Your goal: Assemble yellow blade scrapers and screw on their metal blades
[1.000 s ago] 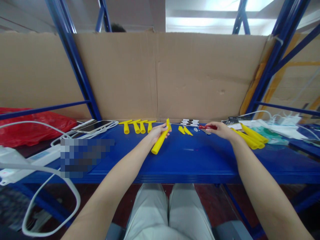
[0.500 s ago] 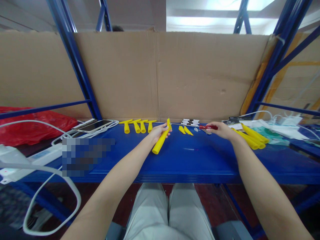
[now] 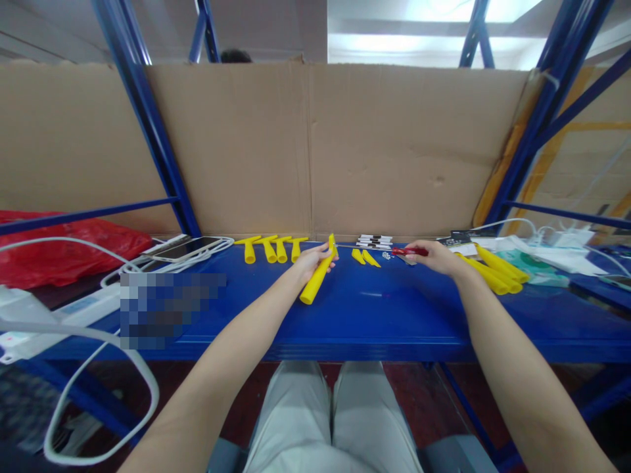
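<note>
My left hand is closed around a yellow plastic tube, which slants with its open end toward me. A yellow blade-like piece sits at the tube's far end. In my right hand is the red handle of a screwdriver; its thin shaft points left toward the tube's far end. Whether the tip touches there I cannot tell. Between the hands lie two loose yellow pieces and some small metal parts. A flat dark piece lies just under the screwdriver handle.
Several yellow T-shaped pieces stand left along the cardboard wall. Yellow tubes lie by my right forearm. White-and-black strips are stacked at the back. Phone, cables, power strip and red bag occupy the left.
Almost nothing differs. Both hands keep their holds in nearly the same places, and the view has shifted very slightly.
</note>
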A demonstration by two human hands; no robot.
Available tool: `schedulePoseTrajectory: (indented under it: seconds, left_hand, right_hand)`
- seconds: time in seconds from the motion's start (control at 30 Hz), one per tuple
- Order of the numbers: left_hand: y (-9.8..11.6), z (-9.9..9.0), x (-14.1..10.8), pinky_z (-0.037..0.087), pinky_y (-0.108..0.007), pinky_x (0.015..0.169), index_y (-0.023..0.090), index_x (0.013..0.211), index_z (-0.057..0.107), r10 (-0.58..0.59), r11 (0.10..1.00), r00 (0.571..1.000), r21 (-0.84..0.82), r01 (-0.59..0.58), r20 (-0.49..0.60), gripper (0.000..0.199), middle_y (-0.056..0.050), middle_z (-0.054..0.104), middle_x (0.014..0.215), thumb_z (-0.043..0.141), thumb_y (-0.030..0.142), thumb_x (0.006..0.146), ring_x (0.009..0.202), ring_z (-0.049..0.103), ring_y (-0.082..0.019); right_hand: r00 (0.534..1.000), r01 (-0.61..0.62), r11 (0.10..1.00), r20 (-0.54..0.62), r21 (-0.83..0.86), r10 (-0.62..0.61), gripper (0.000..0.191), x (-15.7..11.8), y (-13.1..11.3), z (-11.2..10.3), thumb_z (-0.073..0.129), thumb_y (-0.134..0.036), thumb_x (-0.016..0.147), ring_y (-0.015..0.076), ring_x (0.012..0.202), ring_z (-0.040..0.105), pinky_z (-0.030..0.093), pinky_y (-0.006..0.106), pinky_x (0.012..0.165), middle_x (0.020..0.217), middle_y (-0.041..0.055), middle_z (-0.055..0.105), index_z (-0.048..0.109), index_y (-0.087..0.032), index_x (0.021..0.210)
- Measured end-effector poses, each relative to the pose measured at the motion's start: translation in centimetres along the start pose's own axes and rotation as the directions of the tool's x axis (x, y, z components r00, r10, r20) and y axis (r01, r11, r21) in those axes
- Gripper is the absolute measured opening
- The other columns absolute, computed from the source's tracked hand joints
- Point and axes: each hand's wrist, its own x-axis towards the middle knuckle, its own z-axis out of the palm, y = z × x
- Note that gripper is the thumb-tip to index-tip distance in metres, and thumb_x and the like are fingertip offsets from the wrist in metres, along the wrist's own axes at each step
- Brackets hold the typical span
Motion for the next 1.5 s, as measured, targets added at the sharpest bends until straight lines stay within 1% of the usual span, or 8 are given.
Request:
schedulePoseTrajectory:
  seconds: [0.13,0.37,0.67,0.83,0.97,1.1,1.3,1.5]
  left_hand:
    - [0.0,0.2,-0.1,0.042,-0.017,0.038,0.017,0.143,0.031,0.006,1.000,1.000,0.020,-0.005,-0.026,0.059,-0.007,0.065,0.072,0.044,0.003,0.087,0.043,0.056,-0.010]
    - [0.1,0.1,-0.2,0.042,-0.017,0.038,0.017,0.142,0.033,-0.002,1.000,1.000,0.023,0.002,-0.015,0.058,-0.007,0.065,0.073,0.046,0.004,0.087,0.044,0.056,-0.010]
    - [0.1,0.2,-0.3,0.042,-0.019,0.041,0.018,0.142,0.031,0.009,0.999,1.000,0.038,-0.008,-0.007,0.058,-0.007,0.065,0.074,0.043,0.004,0.087,0.045,0.056,-0.011]
    - [0.4,0.4,-0.5,0.041,-0.018,0.040,0.017,0.143,0.026,-0.001,1.000,0.998,-0.002,0.001,0.061,0.058,-0.006,0.064,0.073,0.039,0.004,0.088,0.044,0.054,-0.010]
    - [0.6,0.3,-0.4,0.042,-0.018,0.040,0.017,0.141,0.030,-0.017,0.999,0.993,-0.034,0.021,0.114,0.055,-0.008,0.064,0.076,0.038,0.004,0.088,0.045,0.054,-0.010]
    - [0.7,0.2,-0.4,0.042,-0.017,0.040,0.018,0.136,0.035,-0.032,0.998,0.992,-0.055,0.039,0.125,0.049,-0.008,0.064,0.076,0.040,0.006,0.089,0.045,0.055,-0.010]
    - [1.2,0.2,-0.5,0.041,-0.017,0.039,0.017,0.137,0.033,-0.038,0.999,0.991,-0.022,0.041,0.126,0.049,-0.008,0.064,0.073,0.036,0.004,0.090,0.044,0.054,-0.010]
    - [1.4,0.1,-0.3,0.039,-0.018,0.039,0.015,0.142,0.029,-0.015,0.999,0.999,0.050,0.012,0.045,0.054,-0.006,0.063,0.069,0.039,0.005,0.090,0.043,0.054,-0.011]
  right_hand:
    - [1.000,-0.014,1.000,0.013,0.019,0.014,0.036,0.0,-0.1,0.0,0.062,-0.048,0.067,0.0196,0.069,0.062,0.048,0.032,0.066,0.075,0.0043,0.070,0.067,-0.019,0.088]
    - [1.000,-0.006,1.000,-0.005,0.024,0.006,0.039,0.0,-0.1,0.1,0.061,-0.051,0.067,0.0194,0.066,0.062,0.048,0.031,0.062,0.073,0.0040,0.070,0.067,-0.019,0.089]
    - [1.000,-0.007,1.000,-0.006,-0.006,0.007,0.037,0.0,-0.3,-0.1,0.060,-0.048,0.068,0.0200,0.068,0.062,0.049,0.032,0.065,0.074,0.0045,0.069,0.066,-0.019,0.090]
    - [1.000,0.002,1.000,-0.031,-0.029,-0.003,0.032,0.0,-0.3,0.0,0.061,-0.044,0.069,0.0205,0.069,0.062,0.049,0.033,0.067,0.075,0.0042,0.069,0.066,-0.020,0.088]
    - [0.998,-0.005,0.999,-0.070,-0.053,0.001,0.027,0.2,-0.4,0.2,0.062,-0.038,0.068,0.0217,0.073,0.063,0.050,0.035,0.070,0.078,0.0050,0.070,0.065,-0.019,0.087]
    - [0.993,0.030,0.997,-0.108,-0.076,-0.038,0.023,0.3,-0.3,0.4,0.061,-0.032,0.069,0.0211,0.075,0.063,0.050,0.035,0.073,0.081,0.0050,0.070,0.065,-0.019,0.087]
    - [0.968,0.150,0.981,-0.183,-0.121,-0.171,0.020,0.5,-0.2,0.5,0.061,-0.032,0.071,0.0211,0.077,0.063,0.050,0.035,0.072,0.085,0.0058,0.069,0.065,-0.020,0.087]
    - [0.952,0.207,0.956,-0.180,-0.207,-0.246,0.018,0.8,-0.6,0.8,0.057,-0.028,0.075,0.0226,0.082,0.062,0.049,0.036,0.075,0.087,0.0084,0.066,0.063,-0.019,0.090]
